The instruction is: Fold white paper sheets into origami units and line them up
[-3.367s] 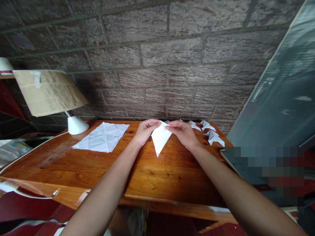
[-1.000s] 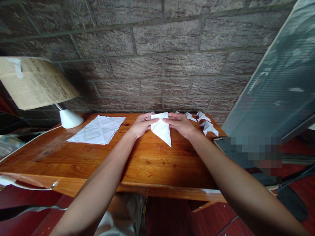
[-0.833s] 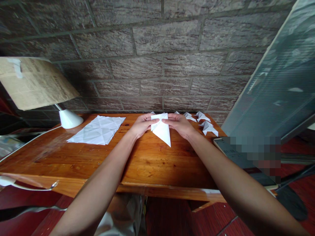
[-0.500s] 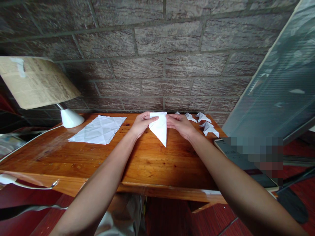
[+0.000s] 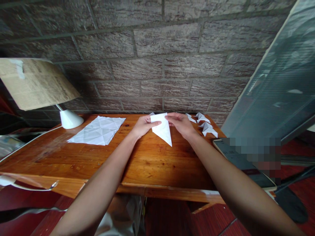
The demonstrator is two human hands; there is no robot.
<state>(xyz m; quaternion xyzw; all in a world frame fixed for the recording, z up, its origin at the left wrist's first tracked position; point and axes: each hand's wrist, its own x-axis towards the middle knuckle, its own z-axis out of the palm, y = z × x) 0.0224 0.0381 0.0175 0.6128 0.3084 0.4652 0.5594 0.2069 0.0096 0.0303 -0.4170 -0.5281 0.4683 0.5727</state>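
A folded sheet of white paper (image 5: 162, 128), narrowing to a point at its lower end, is held up over the far middle of the wooden table. My left hand (image 5: 144, 126) grips its left side, thumb lying across the front and fingers behind. At the upper right corner, my right hand (image 5: 179, 123) pinches the edge between thumb and fingers. Right of that hand lie several folded paper pieces (image 5: 208, 128). Creased white sheets (image 5: 98, 130) lie flat in a stack to the left.
A lamp with a white base (image 5: 71, 118) and a brown paper shade (image 5: 36, 83) stands at the left. On the right, a phone (image 5: 243, 164) lies near the table's edge. A stone-patterned wall (image 5: 150, 72) rises behind the wooden table (image 5: 152, 167).
The folded paper has tilted, its lower point swinging to the right. My right thumb has moved onto the front of its upper right corner; the left hand keeps its hold.
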